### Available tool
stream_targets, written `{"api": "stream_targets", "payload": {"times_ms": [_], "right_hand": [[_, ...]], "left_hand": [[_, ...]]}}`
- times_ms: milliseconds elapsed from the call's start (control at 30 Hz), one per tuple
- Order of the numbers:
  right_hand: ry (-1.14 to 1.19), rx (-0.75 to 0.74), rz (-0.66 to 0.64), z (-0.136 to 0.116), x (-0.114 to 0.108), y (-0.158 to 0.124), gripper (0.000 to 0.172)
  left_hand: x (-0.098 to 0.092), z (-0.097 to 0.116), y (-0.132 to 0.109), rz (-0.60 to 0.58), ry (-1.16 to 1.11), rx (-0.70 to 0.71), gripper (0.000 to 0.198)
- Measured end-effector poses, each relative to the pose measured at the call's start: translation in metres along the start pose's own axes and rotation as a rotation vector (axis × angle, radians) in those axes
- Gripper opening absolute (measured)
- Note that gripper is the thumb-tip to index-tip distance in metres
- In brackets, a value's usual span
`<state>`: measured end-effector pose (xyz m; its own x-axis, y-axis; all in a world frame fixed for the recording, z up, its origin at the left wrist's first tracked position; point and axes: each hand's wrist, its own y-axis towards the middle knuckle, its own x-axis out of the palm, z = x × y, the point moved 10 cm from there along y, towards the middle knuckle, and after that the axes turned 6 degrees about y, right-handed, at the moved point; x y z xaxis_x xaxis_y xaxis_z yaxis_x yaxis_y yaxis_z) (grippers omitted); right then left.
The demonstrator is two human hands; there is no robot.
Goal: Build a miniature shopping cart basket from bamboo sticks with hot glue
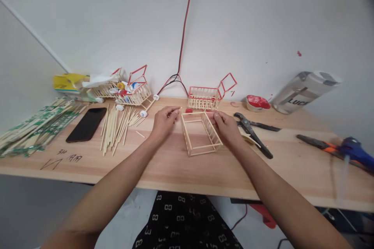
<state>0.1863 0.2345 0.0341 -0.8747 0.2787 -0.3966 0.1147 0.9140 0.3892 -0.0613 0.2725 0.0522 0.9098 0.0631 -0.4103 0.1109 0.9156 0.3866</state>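
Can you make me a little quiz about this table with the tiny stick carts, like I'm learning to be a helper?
1. True or false: the black phone lies to the left of the loose pale sticks.
2. Pick one: what colour is the handle of the little cart standing behind the bare stick frame?
A) blue
B) red
C) green
3. Fill the gap: the bare stick frame is between the left hand and the ____ hand.

Key:
1. True
2. B
3. right (the right hand)
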Motion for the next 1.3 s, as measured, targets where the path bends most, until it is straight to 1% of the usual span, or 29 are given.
{"api": "stream_targets", "payload": {"times_ms": [100, 233, 433, 633, 733, 833, 933, 1000, 1100, 1200, 1300], "right_hand": [[-0.013, 0.002, -0.007, 0.002, 0.001, 0.000, 0.038], [0.001, 0.001, 0.022, 0.001, -0.001, 0.001, 0.040], [0.062, -0.030, 0.092, -0.013, -0.011, 0.001, 0.042], [0.147, -0.090, 0.167, -0.039, -0.021, -0.003, 0.046], [0.174, -0.120, 0.196, -0.050, -0.028, -0.004, 0.048], [0.242, -0.144, 0.293, -0.054, -0.049, -0.003, 0.048], [0.391, -0.134, 0.441, -0.046, -0.077, -0.003, 0.048], [0.457, -0.112, 0.491, -0.039, -0.087, -0.001, 0.047], [0.517, -0.112, 0.497, -0.033, -0.090, 0.001, 0.047], [0.549, -0.124, 0.468, -0.032, -0.085, 0.002, 0.047], [0.517, -0.097, 0.440, -0.029, -0.076, 0.003, 0.051]], "left_hand": [[-0.012, -0.003, 0.002, 0.056, 0.002, -0.036, 0.031], [-0.029, -0.002, 0.004, 0.134, 0.024, -0.033, 0.034], [-0.045, 0.001, 0.004, 0.234, 0.164, 0.019, 0.034], [-0.048, 0.016, 0.004, 0.262, 0.286, 0.162, 0.032], [-0.050, 0.017, 0.006, 0.277, 0.301, 0.177, 0.031], [-0.051, 0.017, 0.008, 0.284, 0.316, 0.188, 0.030], [-0.048, 0.016, 0.010, 0.278, 0.330, 0.206, 0.030], [-0.045, 0.014, 0.011, 0.265, 0.334, 0.219, 0.031], [-0.041, 0.011, 0.014, 0.251, 0.341, 0.217, 0.031], [-0.042, 0.008, 0.016, 0.268, 0.336, 0.202, 0.031], [-0.047, 0.007, 0.016, 0.296, 0.329, 0.191, 0.030]]}}
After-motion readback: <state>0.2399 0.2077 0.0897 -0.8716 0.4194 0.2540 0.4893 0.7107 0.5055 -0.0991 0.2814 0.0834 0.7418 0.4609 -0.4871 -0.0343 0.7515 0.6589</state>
